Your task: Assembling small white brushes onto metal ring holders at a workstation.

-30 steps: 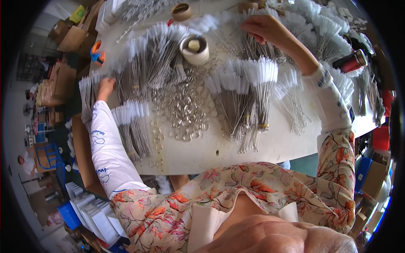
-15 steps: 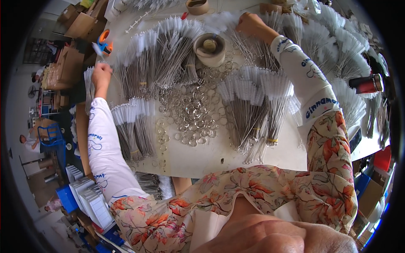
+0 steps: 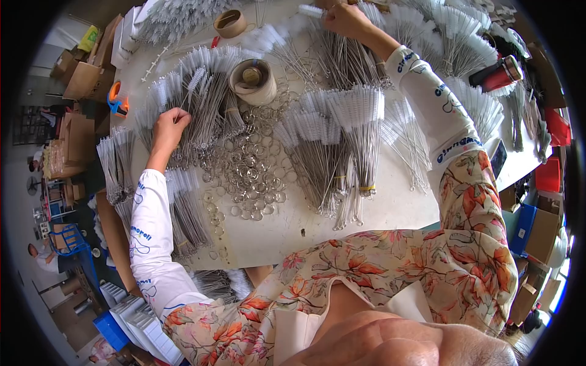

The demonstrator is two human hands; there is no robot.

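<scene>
White-bristled wire brushes cover the white table (image 3: pixel 390 207) in bundles and fans. My left hand (image 3: pixel 168 127) is closed on the stem of one thin brush (image 3: pixel 193 80) that sticks up from the pile (image 3: pixel 210 91) left of a wide tape roll (image 3: pixel 251 82). My right hand (image 3: pixel 345 18) reaches to the far edge and pinches another brush (image 3: pixel 310 10) above a fan of brushes (image 3: pixel 348 58). A loose heap of small metal rings (image 3: pixel 250 174) lies between my arms. Tied bundles (image 3: pixel 345 134) stand in front of me.
A second tape roll (image 3: pixel 231 23) sits at the far edge, an orange tape dispenser (image 3: pixel 116 100) on the left rim. A red cylinder (image 3: pixel 497 72) and a dark phone (image 3: pixel 497 158) lie right. Cardboard boxes (image 3: pixel 82 79), blue crates (image 3: pixel 110 329) and another person (image 3: pixel 39 256) are on the left.
My left hand moved from the bundles at the table's left edge rightward to the pile by the tape roll and closed on a brush. My right hand stayed at the far brushes.
</scene>
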